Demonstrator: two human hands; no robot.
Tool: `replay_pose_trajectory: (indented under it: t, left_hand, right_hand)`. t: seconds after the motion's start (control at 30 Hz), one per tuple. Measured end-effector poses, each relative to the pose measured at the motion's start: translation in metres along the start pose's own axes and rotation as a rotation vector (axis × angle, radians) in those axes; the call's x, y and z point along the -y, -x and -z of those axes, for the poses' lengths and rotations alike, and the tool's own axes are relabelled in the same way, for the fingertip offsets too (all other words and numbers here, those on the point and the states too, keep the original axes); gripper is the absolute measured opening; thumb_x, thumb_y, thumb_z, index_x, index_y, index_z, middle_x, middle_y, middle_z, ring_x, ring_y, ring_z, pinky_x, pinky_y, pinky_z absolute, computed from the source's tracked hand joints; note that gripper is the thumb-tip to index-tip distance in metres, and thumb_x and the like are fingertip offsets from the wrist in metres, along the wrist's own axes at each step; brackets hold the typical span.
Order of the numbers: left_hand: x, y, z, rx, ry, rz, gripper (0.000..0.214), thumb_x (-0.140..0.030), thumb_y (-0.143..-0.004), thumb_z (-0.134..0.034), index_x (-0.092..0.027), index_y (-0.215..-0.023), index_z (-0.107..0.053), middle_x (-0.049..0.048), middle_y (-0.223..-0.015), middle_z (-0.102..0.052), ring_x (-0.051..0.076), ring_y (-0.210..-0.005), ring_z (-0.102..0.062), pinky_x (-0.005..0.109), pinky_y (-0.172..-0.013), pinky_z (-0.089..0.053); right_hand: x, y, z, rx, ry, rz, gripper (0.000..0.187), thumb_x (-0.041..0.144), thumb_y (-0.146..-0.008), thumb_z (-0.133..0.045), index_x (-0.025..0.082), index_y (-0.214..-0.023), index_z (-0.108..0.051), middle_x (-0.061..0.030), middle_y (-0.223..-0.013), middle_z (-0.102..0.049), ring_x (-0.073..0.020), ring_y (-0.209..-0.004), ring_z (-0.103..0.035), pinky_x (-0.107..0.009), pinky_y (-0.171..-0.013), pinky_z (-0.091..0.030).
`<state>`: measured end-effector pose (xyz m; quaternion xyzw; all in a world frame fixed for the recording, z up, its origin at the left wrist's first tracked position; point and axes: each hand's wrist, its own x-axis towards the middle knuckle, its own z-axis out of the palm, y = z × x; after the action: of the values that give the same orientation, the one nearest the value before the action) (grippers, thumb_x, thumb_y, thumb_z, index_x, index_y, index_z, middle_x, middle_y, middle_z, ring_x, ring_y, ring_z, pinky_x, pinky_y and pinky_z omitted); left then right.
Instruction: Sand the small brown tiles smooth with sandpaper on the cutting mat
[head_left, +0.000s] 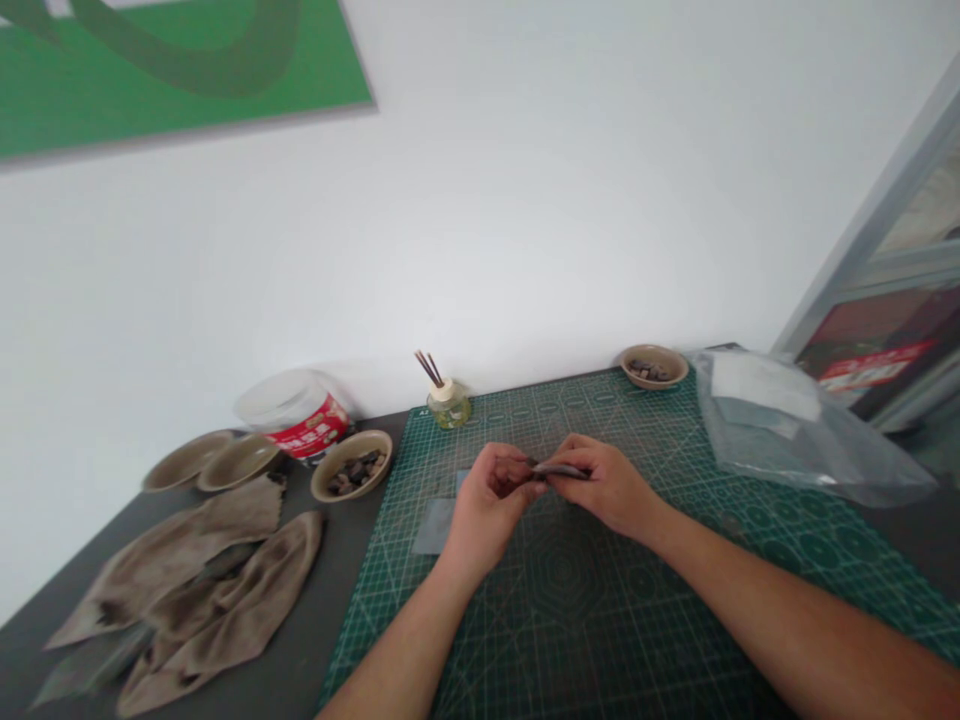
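Observation:
Over the middle of the green cutting mat, my two hands meet at the fingertips. My right hand pinches a thin, dark, flat piece edge-on; its kind does not show. Closed in a pinch at the other end of that piece is my left hand, with a bit of something small and dark at its fingertips that I cannot make out. Under and beside my left hand, grey sheets lie on the mat.
Left of the mat are a bowl of dark stones, two more bowls, a red-labelled plastic tub and crumpled brown cloths. A reed diffuser, another stone-filled bowl and a clear plastic bag stand farther back.

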<state>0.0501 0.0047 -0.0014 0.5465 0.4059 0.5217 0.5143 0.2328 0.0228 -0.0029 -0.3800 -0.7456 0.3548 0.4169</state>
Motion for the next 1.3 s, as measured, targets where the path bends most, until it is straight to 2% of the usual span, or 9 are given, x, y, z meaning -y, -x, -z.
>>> replay_pose_trajectory:
  t: [0.13, 0.4, 0.53, 0.63, 0.77, 0.87, 1.0, 1.17, 1.3]
  left_hand:
    - [0.001, 0.000, 0.001, 0.001, -0.005, -0.015, 0.032, -0.007, -0.070, -0.071, -0.020, -0.091, -0.052, -0.0009, -0.081, -0.066, 0.012, -0.075, -0.063, 0.023, -0.068, -0.048]
    - [0.001, 0.000, 0.001, -0.005, 0.013, -0.017, 0.031, -0.007, -0.069, -0.072, -0.020, -0.090, -0.052, -0.0022, -0.078, -0.065, 0.011, -0.073, -0.063, 0.021, -0.066, -0.049]
    - [0.002, -0.001, 0.000, -0.004, 0.056, -0.001, 0.036, -0.011, -0.070, -0.075, -0.021, -0.093, -0.049, -0.0045, -0.070, -0.065, 0.011, -0.064, -0.062, 0.021, -0.061, -0.048]
    - [0.003, -0.004, 0.001, -0.019, 0.094, 0.021, 0.040, -0.013, -0.069, -0.076, -0.022, -0.094, -0.046, -0.0003, -0.078, -0.071, 0.013, -0.071, -0.067, 0.024, -0.066, -0.051]
    - [0.005, -0.007, 0.003, -0.056, 0.028, 0.040, 0.031, -0.015, -0.068, -0.076, -0.018, -0.090, -0.054, 0.0070, -0.091, -0.074, 0.017, -0.084, -0.070, 0.029, -0.078, -0.053]
    - [0.006, -0.007, 0.005, -0.059, -0.039, 0.048, 0.022, -0.017, -0.070, -0.074, -0.015, -0.088, -0.061, 0.0094, -0.095, -0.074, 0.018, -0.086, -0.069, 0.030, -0.081, -0.053]
    - [0.005, -0.006, 0.008, -0.077, -0.150, -0.004, 0.011, -0.019, -0.071, -0.072, -0.015, -0.078, -0.065, 0.0090, -0.102, -0.070, 0.017, -0.087, -0.067, 0.027, -0.077, -0.052]
    - [0.003, -0.006, 0.007, -0.091, -0.296, -0.045, 0.011, -0.022, -0.073, -0.071, -0.016, -0.082, -0.068, 0.0008, -0.073, -0.065, 0.012, -0.067, -0.058, 0.022, -0.061, -0.045]
    - [0.003, -0.005, 0.007, -0.087, -0.360, -0.069, 0.011, -0.020, -0.073, -0.069, -0.017, -0.084, -0.069, 0.0004, -0.074, -0.065, 0.013, -0.068, -0.058, 0.023, -0.063, -0.045]
  right_hand:
    - [0.002, 0.000, 0.000, 0.026, -0.008, -0.011, 0.016, 0.018, -0.082, -0.068, 0.025, -0.093, -0.076, -0.0002, -0.084, -0.065, -0.0141, -0.080, -0.062, -0.026, -0.074, -0.047]
    - [0.002, 0.002, 0.000, 0.021, -0.017, 0.008, 0.018, 0.019, -0.082, -0.067, 0.026, -0.097, -0.075, 0.0002, -0.084, -0.064, -0.0135, -0.079, -0.062, -0.025, -0.072, -0.046]
    - [0.001, 0.001, 0.001, -0.017, 0.036, 0.020, 0.020, 0.018, -0.082, -0.067, 0.027, -0.098, -0.075, 0.0002, -0.086, -0.065, -0.0132, -0.079, -0.062, -0.024, -0.072, -0.046]
    - [0.000, 0.000, 0.002, -0.080, 0.113, 0.003, 0.016, 0.018, -0.082, -0.066, 0.025, -0.093, -0.075, 0.0000, -0.083, -0.065, -0.0135, -0.076, -0.062, -0.025, -0.070, -0.045]
    - [0.001, -0.001, 0.004, -0.195, 0.175, -0.063, 0.008, 0.021, -0.082, -0.065, 0.021, -0.084, -0.073, 0.0004, -0.076, -0.066, -0.0145, -0.070, -0.061, -0.025, -0.064, -0.043]
    - [0.004, 0.001, 0.002, -0.189, 0.169, -0.057, 0.011, 0.020, -0.081, -0.064, 0.022, -0.090, -0.071, 0.0013, -0.078, -0.069, -0.0146, -0.071, -0.063, -0.024, -0.065, -0.044]
    - [0.008, 0.006, -0.005, -0.142, 0.172, -0.015, 0.015, 0.018, -0.080, -0.063, 0.023, -0.092, -0.070, 0.0028, -0.079, -0.071, -0.0132, -0.070, -0.065, -0.022, -0.064, -0.046]
    - [0.005, 0.008, -0.009, -0.112, 0.214, 0.080, 0.030, 0.017, -0.082, -0.061, 0.027, -0.109, -0.070, 0.0004, -0.100, -0.075, -0.0154, -0.087, -0.069, -0.026, -0.080, -0.052]
    - [0.002, 0.008, -0.009, -0.112, 0.271, 0.181, 0.034, 0.017, -0.085, -0.059, 0.029, -0.115, -0.069, -0.0009, -0.110, -0.073, -0.0165, -0.098, -0.068, -0.031, -0.090, -0.052]
